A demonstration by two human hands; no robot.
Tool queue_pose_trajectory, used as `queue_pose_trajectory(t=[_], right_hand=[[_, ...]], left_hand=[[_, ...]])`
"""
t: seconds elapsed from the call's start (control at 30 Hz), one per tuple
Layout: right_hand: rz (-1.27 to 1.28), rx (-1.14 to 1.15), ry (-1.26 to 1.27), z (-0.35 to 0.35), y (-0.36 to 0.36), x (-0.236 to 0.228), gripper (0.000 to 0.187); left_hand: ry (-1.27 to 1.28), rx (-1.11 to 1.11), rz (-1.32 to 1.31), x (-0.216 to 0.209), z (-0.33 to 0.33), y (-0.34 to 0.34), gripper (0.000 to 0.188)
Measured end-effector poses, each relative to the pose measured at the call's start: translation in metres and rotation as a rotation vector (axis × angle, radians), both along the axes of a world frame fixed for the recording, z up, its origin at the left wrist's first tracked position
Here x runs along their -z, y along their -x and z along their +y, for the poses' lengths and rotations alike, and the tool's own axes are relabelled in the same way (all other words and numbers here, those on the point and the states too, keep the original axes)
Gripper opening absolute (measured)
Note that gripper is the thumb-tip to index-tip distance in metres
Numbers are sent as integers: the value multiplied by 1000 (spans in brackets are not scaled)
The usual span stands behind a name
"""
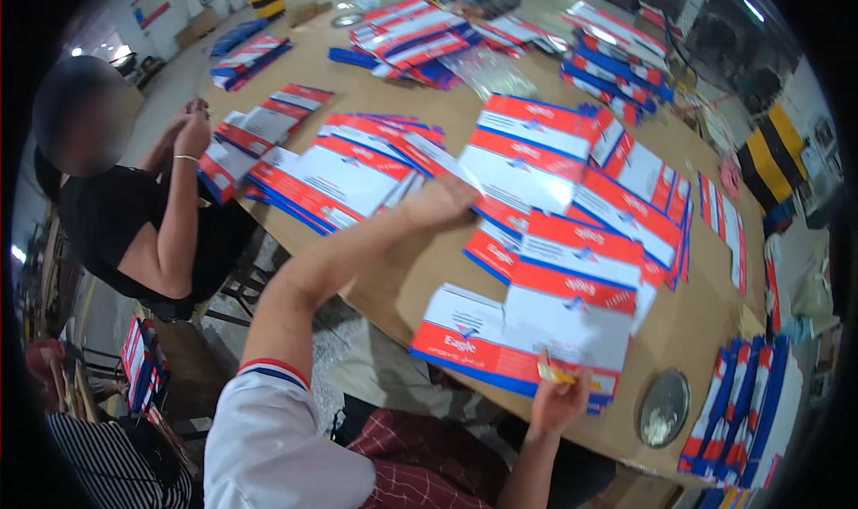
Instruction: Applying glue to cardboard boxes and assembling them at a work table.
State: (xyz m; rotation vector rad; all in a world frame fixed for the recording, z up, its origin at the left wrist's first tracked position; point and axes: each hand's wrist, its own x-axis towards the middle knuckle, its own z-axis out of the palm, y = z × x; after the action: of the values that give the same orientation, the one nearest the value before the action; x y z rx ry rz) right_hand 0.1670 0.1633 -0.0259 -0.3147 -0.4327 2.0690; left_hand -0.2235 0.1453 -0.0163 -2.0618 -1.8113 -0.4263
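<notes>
Left hand [444, 201] is resting at the left edge of the upper printed sheet [523, 162]; can't tell whether its fingers are gripping. Right hand [560, 407] is pinching a small yellow item [556, 375], fingers narrow, over the near printed sheet's [572, 308] lower edge. Round dish [668, 390] is sitting right of those fingers on the table [693, 330].
</notes>
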Motion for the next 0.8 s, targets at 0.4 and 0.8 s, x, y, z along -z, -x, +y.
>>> queue_pose_trajectory(t=[0.4,0.8], right_hand=[[67,-27,32,-3,-4,-2,9],[-80,-31,-45,13,16,-4,9]], left_hand=[[-51,-252,-284,-23,12,-93,26],[205,-326,-348,-12,-91,-177,43]])
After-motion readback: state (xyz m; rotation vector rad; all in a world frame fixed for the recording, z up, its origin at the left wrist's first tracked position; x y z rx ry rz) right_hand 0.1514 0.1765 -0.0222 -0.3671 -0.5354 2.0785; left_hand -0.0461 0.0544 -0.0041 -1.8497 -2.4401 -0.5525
